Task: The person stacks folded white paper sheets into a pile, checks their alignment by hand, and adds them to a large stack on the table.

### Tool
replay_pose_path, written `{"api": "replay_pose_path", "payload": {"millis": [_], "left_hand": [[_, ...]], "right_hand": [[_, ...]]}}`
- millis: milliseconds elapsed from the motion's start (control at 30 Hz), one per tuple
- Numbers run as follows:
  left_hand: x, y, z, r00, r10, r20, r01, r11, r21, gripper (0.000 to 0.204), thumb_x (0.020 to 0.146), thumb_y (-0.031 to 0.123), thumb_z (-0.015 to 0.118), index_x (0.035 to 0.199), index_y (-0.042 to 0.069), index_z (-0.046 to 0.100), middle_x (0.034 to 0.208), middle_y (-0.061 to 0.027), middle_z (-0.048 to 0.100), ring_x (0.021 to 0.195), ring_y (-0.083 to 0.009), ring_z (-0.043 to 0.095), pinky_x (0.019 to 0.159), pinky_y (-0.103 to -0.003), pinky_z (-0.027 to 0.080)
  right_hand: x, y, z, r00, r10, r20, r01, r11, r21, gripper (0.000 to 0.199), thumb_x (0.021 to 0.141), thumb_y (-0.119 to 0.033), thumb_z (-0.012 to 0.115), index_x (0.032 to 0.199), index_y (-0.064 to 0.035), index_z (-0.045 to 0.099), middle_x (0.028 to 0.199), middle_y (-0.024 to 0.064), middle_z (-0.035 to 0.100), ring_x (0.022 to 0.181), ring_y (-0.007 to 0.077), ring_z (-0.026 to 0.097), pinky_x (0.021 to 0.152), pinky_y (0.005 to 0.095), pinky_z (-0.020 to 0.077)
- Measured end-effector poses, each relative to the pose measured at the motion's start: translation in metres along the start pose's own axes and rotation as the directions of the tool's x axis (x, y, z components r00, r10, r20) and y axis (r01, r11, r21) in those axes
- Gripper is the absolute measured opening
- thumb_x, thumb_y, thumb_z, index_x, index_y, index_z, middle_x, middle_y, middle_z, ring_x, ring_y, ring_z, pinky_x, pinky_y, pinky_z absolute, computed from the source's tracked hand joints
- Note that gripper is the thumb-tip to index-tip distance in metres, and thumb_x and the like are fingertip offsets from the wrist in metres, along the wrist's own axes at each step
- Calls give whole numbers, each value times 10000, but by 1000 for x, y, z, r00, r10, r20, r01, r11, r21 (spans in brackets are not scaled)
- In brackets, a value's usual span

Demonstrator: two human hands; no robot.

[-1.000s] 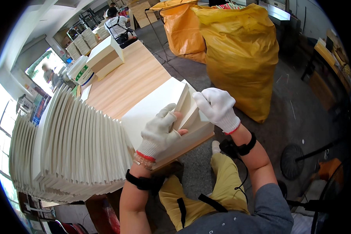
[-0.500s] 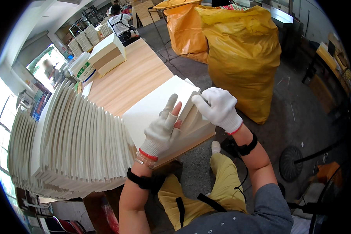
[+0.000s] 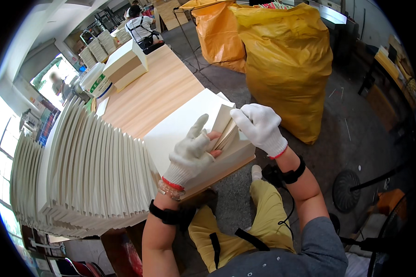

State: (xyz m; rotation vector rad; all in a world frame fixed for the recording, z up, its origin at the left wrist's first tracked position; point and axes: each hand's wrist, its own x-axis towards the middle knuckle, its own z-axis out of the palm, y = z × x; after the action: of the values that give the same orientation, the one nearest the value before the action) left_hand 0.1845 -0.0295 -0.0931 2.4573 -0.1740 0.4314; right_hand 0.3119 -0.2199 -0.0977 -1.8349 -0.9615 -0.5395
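A stack of white paper sheets [image 3: 180, 115] lies at the near right corner of the table. My right hand [image 3: 259, 127], in a white knit glove, is closed on the corner of the upper sheets and bends them up, so their edges fan apart. My left hand [image 3: 189, 152] wears a similar glove with two bare fingertips showing. Its fingers are apart, one gloved finger stretched out over the top sheet and the bare tips touching the fanned edges. Close on its left stands a long row of folded white sheets [image 3: 97, 166], leaning in layers.
The wood-grain table [image 3: 166, 78] runs away to the far left, bearing a block-shaped paper stack [image 3: 125, 67] and a white bucket [image 3: 95, 81]. Large yellow sacks [image 3: 286, 69] stand beyond the right hand. A round black stand base [image 3: 346, 190] is on the floor. People are farther back.
The right hand has bent the sheets' corner up further, and the edges now fan open. My left hand's bare fingertips have moved right, against those edges.
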Motion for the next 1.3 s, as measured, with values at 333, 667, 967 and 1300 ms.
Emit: {"api": "replay_pose_path", "payload": {"millis": [333, 667, 967, 1300], "left_hand": [[0, -6, -1, 997, 62, 53, -64, 997, 53, 312, 869, 55, 689, 1179, 82, 709, 1398, -193, 603, 1108, -299, 700, 893, -347, 576], [-1, 4, -2, 1000, 2, 8, -2, 1000, -12, 358, 806, -3, 771, 1154, 57, 711, 1465, -199, 550, 1171, -291, 672, 941, -344, 552], [1, 1, 5, 987, 154, -43, -152, 988, 38, 412, 792, -91, 515, 1142, 21, 701, 1243, -141, 700, 920, -203, 703, 825, -303, 555], [2, -2, 0, 993, 118, 2, -118, 993, 9, 338, 821, -2, 613, 1132, 81, 717, 1239, -121, 694, 986, -288, 713, 817, -350, 575]], "right_hand": [[0, -3, 1, 982, 188, 26, -189, 980, 64, 383, 918, -314, 686, 661, -31, 652, 629, 178, 608, 591, 336, 656, 531, 397, 495], [-3, -2, -9, 977, 182, 109, -194, 975, 110, 375, 949, -330, 658, 726, -29, 652, 669, 159, 611, 637, 305, 651, 575, 392, 501], [-37, 21, -22, 950, -164, 266, 282, 815, -507, 263, 855, -304, 682, 669, -120, 655, 602, 95, 610, 569, 287, 617, 613, 418, 508], [-8, 9, 6, 975, -221, -14, 215, 960, -179, 204, 955, -218, 597, 840, -96, 713, 668, 106, 620, 633, 307, 631, 554, 411, 475]]}}
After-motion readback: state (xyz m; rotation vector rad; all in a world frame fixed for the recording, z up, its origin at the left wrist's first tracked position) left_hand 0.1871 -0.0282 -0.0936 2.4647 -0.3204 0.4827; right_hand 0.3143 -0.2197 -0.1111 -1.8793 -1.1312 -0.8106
